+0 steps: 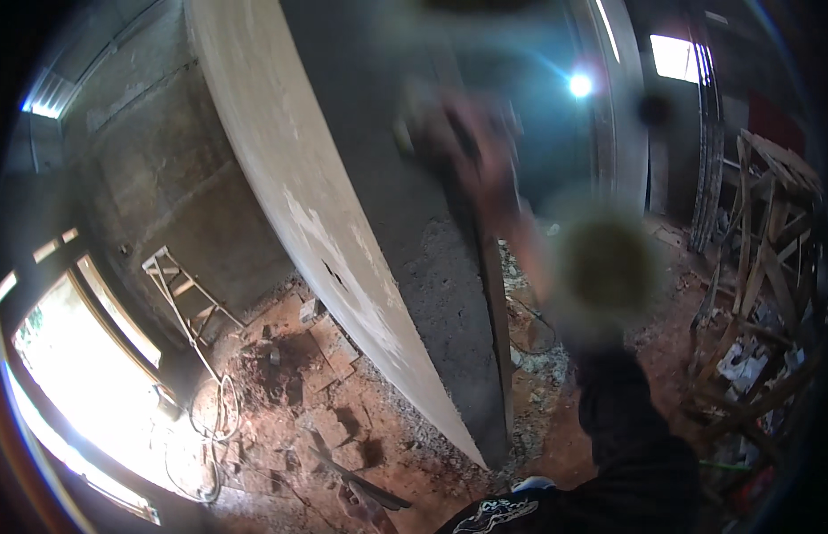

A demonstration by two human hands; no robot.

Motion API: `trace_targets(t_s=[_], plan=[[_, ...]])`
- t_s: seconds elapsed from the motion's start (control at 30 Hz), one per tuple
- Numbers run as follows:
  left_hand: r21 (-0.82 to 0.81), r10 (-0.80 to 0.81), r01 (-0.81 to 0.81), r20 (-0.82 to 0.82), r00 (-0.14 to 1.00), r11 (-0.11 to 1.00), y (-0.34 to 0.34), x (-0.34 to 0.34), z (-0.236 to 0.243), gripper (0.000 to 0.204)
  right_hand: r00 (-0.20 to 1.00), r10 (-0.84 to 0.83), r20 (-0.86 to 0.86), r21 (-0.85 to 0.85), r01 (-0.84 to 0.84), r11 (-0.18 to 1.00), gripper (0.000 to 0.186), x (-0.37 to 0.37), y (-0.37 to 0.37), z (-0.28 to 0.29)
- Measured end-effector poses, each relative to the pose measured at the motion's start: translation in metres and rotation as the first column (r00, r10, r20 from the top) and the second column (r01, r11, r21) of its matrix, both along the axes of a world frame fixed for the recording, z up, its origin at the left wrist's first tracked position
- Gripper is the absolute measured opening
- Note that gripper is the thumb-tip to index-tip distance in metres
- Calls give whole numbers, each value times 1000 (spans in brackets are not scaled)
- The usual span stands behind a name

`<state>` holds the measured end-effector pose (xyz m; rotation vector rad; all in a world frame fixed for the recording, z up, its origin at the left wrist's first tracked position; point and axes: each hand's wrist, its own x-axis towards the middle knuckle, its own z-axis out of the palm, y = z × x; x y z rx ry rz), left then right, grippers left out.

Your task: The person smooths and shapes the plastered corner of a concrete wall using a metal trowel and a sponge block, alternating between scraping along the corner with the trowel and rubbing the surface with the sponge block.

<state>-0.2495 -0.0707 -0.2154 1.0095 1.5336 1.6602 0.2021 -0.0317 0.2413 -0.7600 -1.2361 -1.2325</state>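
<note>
A grey plastered column (449, 294) rises in front of me, its pale, smoother side face (289, 169) turned to the left. My right hand (476, 142) is raised against the upper part of the grey face. Motion smears it, but the fingers look closed round a dark tool whose kind I cannot make out. Low in the view, my left hand (367, 512) is closed at a dark, flat, straight-edged trowel (365, 481), seen nearly edge-on. The trowel is apart from the column, above the rubble floor.
Broken blocks (329, 427) and reddish rubble cover the floor. A small ladder (187, 294) leans at the left wall, near a coiled hose (218, 414) and a bright doorway (84, 365). Stacked timber (761, 240) stands right. A lamp (580, 84) shines behind; blurred spots obscure parts of the view.
</note>
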Motion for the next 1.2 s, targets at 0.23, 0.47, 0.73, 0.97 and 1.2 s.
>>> trace_targets(t_s=[0.23, 0.47, 0.73, 0.97, 1.2], plan=[[67, 26, -19, -100, 995, 998, -20, 17, 28, 28, 994, -17, -107, -75, 9, 997, 39, 23, 8, 172], [-37, -50, 50, -1, 999, 998, -52, 1, 43, 24, 983, -121, -139, -257, 82, 963, 42, -16, -35, -149], [110, 60, -54, -52, 997, 992, -44, -43, 18, 23, 992, -24, -126, 88, 36, 995, 38, -4, -25, 112], [100, 58, -61, 25, 998, 993, -78, -35, 30, 24, 996, -18, -89, -127, 6, 992, 43, -5, -7, -30], [136, -14, 12, 15, 1000, 991, -90, 9, 21, 22, 741, 87, -666, -484, -518, 706, 40, -73, -131, -445]])
